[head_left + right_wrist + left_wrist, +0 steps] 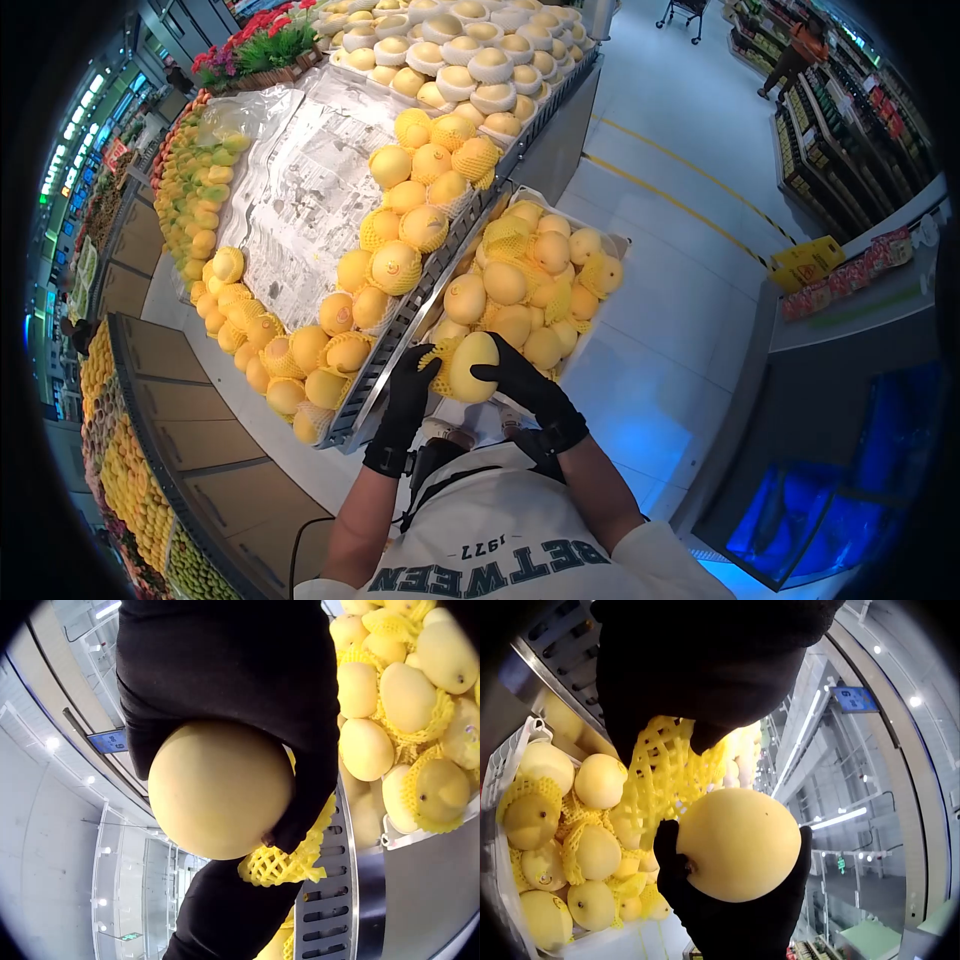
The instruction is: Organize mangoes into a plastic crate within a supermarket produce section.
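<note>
A bare yellow melon (pixel 473 367) (pixel 739 844) (pixel 220 790) is gripped by the right hand (pixel 531 386) (pixel 735 926) (pixel 232 671), thumb and fingers round its sides. Beside it the left hand (pixel 411 390) (pixel 712 667) (pixel 225 911) pinches a yellow foam net (pixel 664 769) (pixel 281 864), which hangs loose next to the melon. Both hands wear black gloves. Below them stands a white crate (pixel 600 300) (pixel 496 761) filled with yellow melons, some in foam nets.
On the left, a display stand (pixel 290 190) lined with printed paper carries yellow melons along its slatted edge (pixel 405 320). White-netted fruit (pixel 460 60) is piled at its far end. A person (pixel 797 55) is by shelves at the upper right.
</note>
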Motion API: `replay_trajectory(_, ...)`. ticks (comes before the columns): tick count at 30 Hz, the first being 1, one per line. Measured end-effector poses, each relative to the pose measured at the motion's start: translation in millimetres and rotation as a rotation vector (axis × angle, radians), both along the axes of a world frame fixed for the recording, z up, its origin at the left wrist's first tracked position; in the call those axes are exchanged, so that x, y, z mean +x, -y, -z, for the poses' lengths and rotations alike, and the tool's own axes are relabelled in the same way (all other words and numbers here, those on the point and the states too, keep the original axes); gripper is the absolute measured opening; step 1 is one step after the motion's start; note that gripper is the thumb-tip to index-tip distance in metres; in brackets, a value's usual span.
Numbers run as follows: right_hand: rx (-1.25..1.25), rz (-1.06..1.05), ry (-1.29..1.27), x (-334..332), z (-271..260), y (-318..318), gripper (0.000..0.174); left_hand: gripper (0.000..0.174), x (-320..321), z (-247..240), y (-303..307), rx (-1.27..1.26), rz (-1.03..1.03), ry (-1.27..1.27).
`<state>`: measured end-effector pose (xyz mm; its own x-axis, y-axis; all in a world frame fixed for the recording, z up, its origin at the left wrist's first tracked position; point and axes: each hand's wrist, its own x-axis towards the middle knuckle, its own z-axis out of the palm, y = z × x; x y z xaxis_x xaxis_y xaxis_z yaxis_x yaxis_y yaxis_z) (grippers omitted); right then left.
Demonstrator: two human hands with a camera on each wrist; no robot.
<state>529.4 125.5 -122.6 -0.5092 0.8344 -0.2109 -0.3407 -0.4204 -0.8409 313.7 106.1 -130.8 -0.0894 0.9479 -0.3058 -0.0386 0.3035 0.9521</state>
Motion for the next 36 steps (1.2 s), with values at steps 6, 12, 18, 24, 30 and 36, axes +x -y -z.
replay_trajectory(6,-0.013,0.092,-0.004,17,14,4,0.056,0.038,13,3,-2,-0.035,0.201,0.094)
replay_trajectory(12,-0.027,0.341,0.128,58,13,-13,0.057,0.044,21,-26,-17,-0.012,0.058,0.347)
replay_trajectory(18,0.022,0.601,0.098,138,14,-26,0.05,0.043,-13,-34,-13,-0.019,-0.082,0.271)
replay_trajectory(24,-0.039,0.761,0.18,186,8,-24,0.052,0.039,-45,-18,15,-0.081,-0.176,0.319)
replay_trajectory(30,-0.049,0.755,0.321,166,48,-37,0.057,0.037,-51,-2,28,-0.128,-0.206,0.331)
replay_trajectory(36,-0.216,0.718,0.552,128,119,-73,0.052,0.038,-44,-11,31,-0.159,-0.213,0.285)
